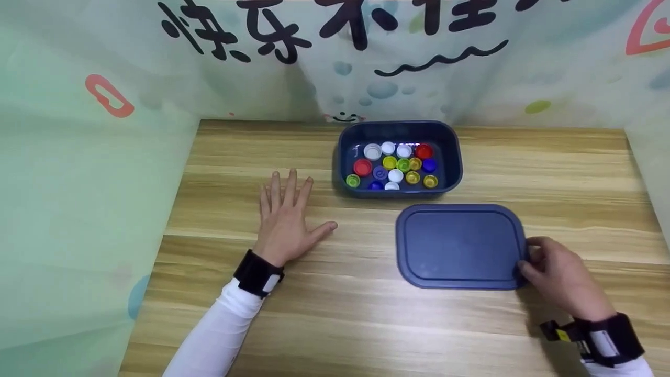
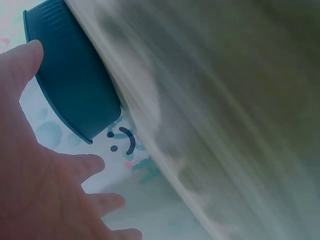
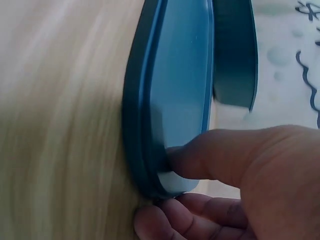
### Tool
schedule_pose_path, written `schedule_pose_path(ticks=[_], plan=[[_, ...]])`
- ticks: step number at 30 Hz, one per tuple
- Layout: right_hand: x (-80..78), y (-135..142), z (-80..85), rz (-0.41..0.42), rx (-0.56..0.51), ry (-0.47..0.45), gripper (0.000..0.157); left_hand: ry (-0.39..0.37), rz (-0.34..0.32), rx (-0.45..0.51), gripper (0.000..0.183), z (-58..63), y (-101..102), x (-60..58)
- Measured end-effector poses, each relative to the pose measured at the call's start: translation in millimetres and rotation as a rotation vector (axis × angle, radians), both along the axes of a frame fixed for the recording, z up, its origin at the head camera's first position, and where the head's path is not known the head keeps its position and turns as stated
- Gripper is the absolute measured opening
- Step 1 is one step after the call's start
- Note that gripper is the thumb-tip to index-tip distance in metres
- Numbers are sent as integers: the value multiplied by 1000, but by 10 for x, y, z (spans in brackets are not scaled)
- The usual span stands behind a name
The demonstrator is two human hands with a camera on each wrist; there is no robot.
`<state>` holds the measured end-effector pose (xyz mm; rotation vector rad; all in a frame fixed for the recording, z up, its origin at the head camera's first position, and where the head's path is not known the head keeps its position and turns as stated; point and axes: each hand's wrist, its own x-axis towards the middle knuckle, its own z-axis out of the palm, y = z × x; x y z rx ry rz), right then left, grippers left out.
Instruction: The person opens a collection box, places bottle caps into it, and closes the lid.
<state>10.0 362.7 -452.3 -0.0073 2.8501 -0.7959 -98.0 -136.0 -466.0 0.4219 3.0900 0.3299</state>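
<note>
My right hand point(image 1: 568, 275) pinches the right edge of a dark blue lid point(image 1: 460, 246), its thumb on top and the other fingers under the rim. In the right wrist view the lid point(image 3: 175, 90) looks close to the wooden surface; whether it touches cannot be told. My left hand point(image 1: 285, 225) is spread with straight fingers, palm down, over the table and holds nothing. Behind the lid stands a dark blue box point(image 1: 400, 195) without a cover. Several round caps in red, white, yellow, green and blue lie on its bottom, among them a red cap point(image 1: 362, 167).
The wooden table point(image 1: 340, 324) meets a printed cloth point(image 1: 272, 89) at the back, with cloth at both sides too. The box stands close to the back cloth. Black straps point(image 1: 259, 273) wrap both wrists.
</note>
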Motion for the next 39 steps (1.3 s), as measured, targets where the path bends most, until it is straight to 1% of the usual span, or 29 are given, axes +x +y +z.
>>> schedule_pose_path(ticks=[3,6,11,16,21,24,27,33,35,39], plan=[[-30,-129,8,21,-1,-9,54,-27,1,31,110,-8,20,56],[-51,-241,14,37,8,-16,56,-60,-12,95,109,-12,64,125],[-83,-408,16,64,14,-11,56,-138,-45,221,98,17,186,269],[-117,-555,7,91,2,-5,56,-270,-49,356,90,99,337,420],[-136,-679,-5,119,-24,-3,53,-449,-44,524,85,174,462,524],[-147,-735,-6,122,-58,-20,52,-550,-20,658,82,202,503,548],[-150,-756,-3,114,-85,-33,51,-608,25,810,76,211,522,543],[-143,-747,-8,115,-101,5,45,-676,134,1127,70,210,520,514],[-141,-741,-9,116,-103,11,43,-696,168,1211,70,198,520,503],[-140,-729,-14,113,-121,-1,43,-726,226,1333,70,174,521,481]])
